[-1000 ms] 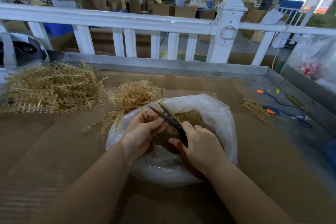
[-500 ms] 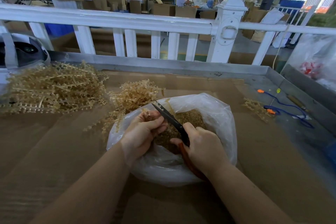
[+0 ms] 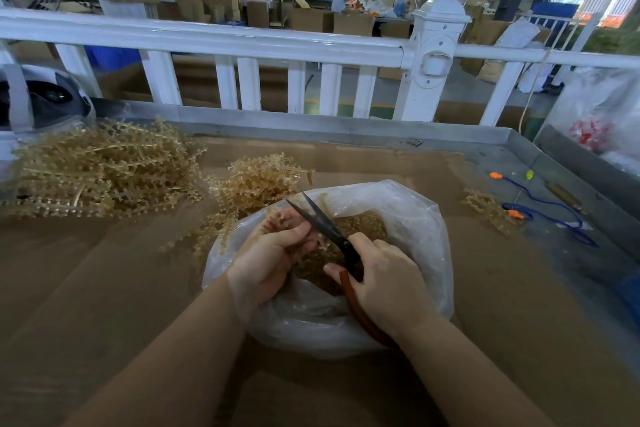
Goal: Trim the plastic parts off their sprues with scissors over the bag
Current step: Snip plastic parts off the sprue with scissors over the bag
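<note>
Two hands over the bag [image 3: 408,218], and you're right in the cut. Your left hand [image 3: 273,256] is curled closed around a small tan sprue [image 3: 282,218], fingers folded in, pinching it above the bag's open mouth. Your right hand [image 3: 384,284] is wrapped around the red-brown handles of the scissors [image 3: 325,224], grip tight, and the dark blades are parted in a narrow V, tips pointing up and away from you, right against the piece in your left hand. Below them, the clear plastic bag sits on the cardboard-covered table [image 3: 104,288] with a heap of trimmed tan parts [image 3: 363,222] inside. Off to your left, a big pile of untrimmed sprues [image 3: 100,170] lies on the cardboard, and a smaller pile [image 3: 256,180] sits just behind the bag, touching its rim. One stray sprue [image 3: 485,206] lies well apart on your right, near a blue cord [image 3: 550,215].
</note>
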Motion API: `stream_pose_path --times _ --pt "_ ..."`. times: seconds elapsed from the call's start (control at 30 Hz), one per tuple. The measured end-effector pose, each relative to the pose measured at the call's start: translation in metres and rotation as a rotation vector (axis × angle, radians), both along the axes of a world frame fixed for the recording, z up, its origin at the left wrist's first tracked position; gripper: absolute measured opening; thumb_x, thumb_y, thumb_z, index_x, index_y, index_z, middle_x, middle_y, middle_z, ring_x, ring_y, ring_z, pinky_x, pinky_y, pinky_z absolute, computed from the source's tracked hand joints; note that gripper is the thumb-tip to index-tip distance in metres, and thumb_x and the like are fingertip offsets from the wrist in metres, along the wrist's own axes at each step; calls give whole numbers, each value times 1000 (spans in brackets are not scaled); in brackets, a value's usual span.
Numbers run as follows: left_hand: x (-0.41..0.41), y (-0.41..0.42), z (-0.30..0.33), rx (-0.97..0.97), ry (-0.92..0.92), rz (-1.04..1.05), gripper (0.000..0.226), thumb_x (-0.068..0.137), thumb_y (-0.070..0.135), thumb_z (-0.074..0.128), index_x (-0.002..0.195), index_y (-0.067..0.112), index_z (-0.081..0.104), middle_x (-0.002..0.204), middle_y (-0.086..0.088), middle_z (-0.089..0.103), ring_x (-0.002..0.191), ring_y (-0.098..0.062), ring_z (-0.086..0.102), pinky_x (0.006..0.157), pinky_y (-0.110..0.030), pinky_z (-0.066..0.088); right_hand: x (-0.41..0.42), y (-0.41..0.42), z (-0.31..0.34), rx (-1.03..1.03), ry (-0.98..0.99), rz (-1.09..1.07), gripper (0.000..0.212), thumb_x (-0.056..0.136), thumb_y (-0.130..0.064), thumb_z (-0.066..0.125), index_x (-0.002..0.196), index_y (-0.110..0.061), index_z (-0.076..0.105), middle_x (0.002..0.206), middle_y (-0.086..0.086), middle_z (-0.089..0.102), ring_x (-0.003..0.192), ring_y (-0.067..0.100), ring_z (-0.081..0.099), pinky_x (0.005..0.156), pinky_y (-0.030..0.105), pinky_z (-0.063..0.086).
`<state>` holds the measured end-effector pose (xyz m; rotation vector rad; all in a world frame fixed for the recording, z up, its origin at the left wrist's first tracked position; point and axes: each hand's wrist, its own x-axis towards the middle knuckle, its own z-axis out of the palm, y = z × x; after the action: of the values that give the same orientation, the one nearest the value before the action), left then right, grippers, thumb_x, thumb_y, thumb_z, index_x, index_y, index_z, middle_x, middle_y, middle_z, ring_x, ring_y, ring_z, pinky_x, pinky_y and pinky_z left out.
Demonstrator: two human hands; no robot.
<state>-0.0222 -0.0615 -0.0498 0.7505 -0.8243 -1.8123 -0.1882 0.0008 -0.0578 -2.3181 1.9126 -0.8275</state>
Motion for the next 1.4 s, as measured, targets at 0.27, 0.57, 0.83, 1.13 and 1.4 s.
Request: stream_pose_path --times 0.27,0.57,0.83,1.13,1.4 --pt "0 -3 -3 49 14 35 10 79 14 61 88 11 64 83 -4 73 77 -14 71 62 -22 56 -2 1 1 2 -6 -4 42 86 -63 41 104 -27 53 86 -7 58 82 11 54 71 20 41" --pt "-1 -1 -1 48 11 50 21 70 9 65 91 8 66 76 -7 71 66 -14 70 57 -22 56 -2 -1 5 3 -102 9 43 85 -64 38 101 -27 55 87 -10 61 81 5 56 74 18 46" --pt "-3 -2 -1 56 -8 85 13 85 -3 57 86 8 63 69 -6 71 64 -15 70 56 -23 56 -2 -1 6 42 -57 3 41 88 -61 43 107 -26 54 90 -7 61 85 9 56 75 20 46" --pt "-2 -5 -4 73 -20 92 11 67 11 68 78 10 66 66 -6 67 60 -16 69 52 -21 53 -2 1 9 62 -48 5 43 88 -60 45 114 -27 53 94 -6 61 86 9 56 75 19 45" --pt "-4 -7 -5 102 -19 122 8 80 0 63 86 4 65 70 -7 72 68 -17 72 55 -21 55 2 4 16 -61 -153 -35 32 91 -51 49 101 -22 57 83 -8 57 77 7 52 68 18 41"
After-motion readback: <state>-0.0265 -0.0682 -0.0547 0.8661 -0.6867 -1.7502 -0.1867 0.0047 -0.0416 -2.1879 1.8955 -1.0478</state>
